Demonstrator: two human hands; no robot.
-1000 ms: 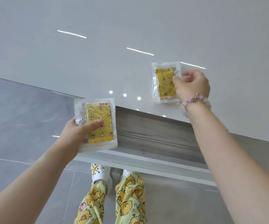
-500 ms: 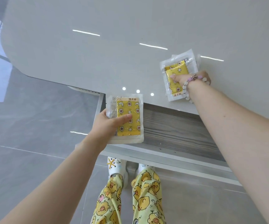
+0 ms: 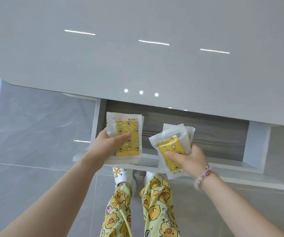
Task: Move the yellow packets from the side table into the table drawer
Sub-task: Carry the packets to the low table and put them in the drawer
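- Left hand (image 3: 107,144) grips one yellow packet (image 3: 127,139), thumb across its front, above the left end of the open drawer (image 3: 209,132)
- Right hand (image 3: 190,158) pinches a tilted bunch of packets (image 3: 169,148), perhaps two or three, over the drawer's front edge

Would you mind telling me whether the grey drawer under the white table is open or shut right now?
Open: the grey drawer juts out from under the glossy white tabletop, its wood-grain floor showing.
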